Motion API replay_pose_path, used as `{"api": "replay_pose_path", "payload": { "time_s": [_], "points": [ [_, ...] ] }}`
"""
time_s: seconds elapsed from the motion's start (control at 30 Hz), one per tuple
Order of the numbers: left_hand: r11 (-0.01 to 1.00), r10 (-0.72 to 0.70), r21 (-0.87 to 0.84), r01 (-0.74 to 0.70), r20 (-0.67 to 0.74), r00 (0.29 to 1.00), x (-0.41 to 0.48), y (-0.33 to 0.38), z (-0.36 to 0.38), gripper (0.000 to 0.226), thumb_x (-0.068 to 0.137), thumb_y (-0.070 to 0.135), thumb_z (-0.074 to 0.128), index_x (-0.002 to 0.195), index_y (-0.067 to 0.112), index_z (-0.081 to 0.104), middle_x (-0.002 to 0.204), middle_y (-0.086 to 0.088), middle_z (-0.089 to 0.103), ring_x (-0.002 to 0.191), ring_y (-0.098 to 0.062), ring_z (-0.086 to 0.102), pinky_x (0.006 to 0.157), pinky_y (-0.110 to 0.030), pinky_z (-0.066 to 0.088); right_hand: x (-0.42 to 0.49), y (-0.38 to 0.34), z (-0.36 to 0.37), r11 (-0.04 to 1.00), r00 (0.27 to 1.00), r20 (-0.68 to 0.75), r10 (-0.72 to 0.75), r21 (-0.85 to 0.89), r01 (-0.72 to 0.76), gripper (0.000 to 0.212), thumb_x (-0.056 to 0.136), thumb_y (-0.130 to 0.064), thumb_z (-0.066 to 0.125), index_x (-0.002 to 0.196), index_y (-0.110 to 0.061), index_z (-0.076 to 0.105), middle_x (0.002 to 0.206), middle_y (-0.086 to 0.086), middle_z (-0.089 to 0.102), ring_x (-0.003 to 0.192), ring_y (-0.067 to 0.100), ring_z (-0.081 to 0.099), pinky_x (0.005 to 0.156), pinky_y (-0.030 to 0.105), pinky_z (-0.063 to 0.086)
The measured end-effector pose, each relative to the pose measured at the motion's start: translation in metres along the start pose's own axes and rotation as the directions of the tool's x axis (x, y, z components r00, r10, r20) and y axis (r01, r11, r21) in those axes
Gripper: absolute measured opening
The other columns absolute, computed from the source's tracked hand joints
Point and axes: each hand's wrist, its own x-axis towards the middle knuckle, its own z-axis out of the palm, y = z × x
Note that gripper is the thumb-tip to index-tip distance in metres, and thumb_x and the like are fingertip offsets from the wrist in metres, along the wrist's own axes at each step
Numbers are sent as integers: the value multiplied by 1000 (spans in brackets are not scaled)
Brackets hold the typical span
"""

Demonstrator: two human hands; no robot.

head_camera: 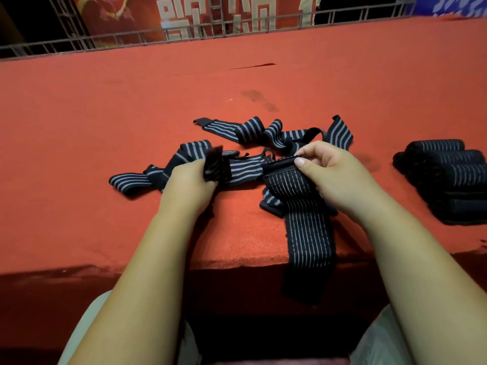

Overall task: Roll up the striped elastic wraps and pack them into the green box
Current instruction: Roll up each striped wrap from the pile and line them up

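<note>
Several black elastic wraps with grey stripes lie tangled on the red table [105, 114]. My left hand [189, 180] grips a blurred end of one loose wrap [245, 168]. My right hand [329, 169] pinches the top edge of a wider wrap [305, 225], whose tail hangs over the table's front edge. Another unrolled wrap [250, 131] lies farther back. A stack of rolled wraps [448, 177] sits at the right. No green box is in view.
The table's front edge runs just below my hands, with my lap under it. A metal railing [131, 39] and a red banner [210, 14] stand behind the table's far edge. A dark stain [259, 100] marks the cloth.
</note>
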Motion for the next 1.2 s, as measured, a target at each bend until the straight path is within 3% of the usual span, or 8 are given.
{"api": "replay_pose_path", "payload": {
  "time_s": [0.23,0.47,0.57,0.73,0.83,0.93,1.1,1.2],
  "points": [
    [968,-136,-232,94,-171,976,12,-13,-10,28,87,26,86,111,16,74,109,-2,78,106,-23,71,84,-31,46,4,-2,6,1000,999,-34,-5,18,5,8,106,-28,67,103,-30,74,89,4,78,76,22,73,81,43,58],
    [920,-237,-340,193,-93,967,12,-29,-18,39,90,38,85,120,19,70,93,10,72,91,-17,71,78,-33,50,6,0,9,1000,999,-32,-6,19,7,8,106,-27,66,104,-27,73,71,-12,71,63,4,63,68,30,48],
    [930,-118,-350,111,1,993,3,-28,-22,26,90,42,83,109,27,75,93,10,77,83,-12,74,79,-35,61,8,-1,8,1000,998,-65,9,26,-7,9,107,-27,65,105,-29,74,71,-15,72,65,3,65,70,32,49],
    [956,134,-277,-94,130,982,-18,-3,-25,31,98,57,71,87,29,77,79,15,73,72,4,64,65,-19,45,11,-3,-4,996,953,-296,66,84,-43,12,107,-24,62,108,-26,74,80,-9,76,68,0,67,67,28,49],
    [929,328,-198,-311,58,943,-14,13,-15,25,103,51,66,96,30,79,98,14,73,98,-6,65,90,-33,52,9,-2,-11,994,935,-339,101,75,-81,14,108,-22,61,108,-24,74,79,-14,74,70,1,66,66,28,48],
    [872,480,7,-490,188,857,-11,33,0,35,104,60,55,114,38,81,136,9,64,134,-18,48,116,-45,40,5,0,-14,991,940,-316,127,77,-108,14,108,-23,61,104,-26,74,85,-7,79,80,13,71,72,34,52],
    [796,372,378,-473,312,874,-10,56,33,53,102,70,48,140,39,68,166,2,40,153,-28,32,120,-48,32,2,2,-20,993,954,-276,118,48,-109,13,107,-25,62,105,-27,75,86,-10,80,82,12,74,77,35,56],
    [882,297,310,-355,220,929,1,53,37,59,103,58,55,154,28,53,168,0,38,149,-31,41,118,-50,41,2,1,-23,995,958,-267,104,36,-98,13,108,-25,62,105,-27,75,87,-12,80,82,9,75,77,32,55]
  ]
}}
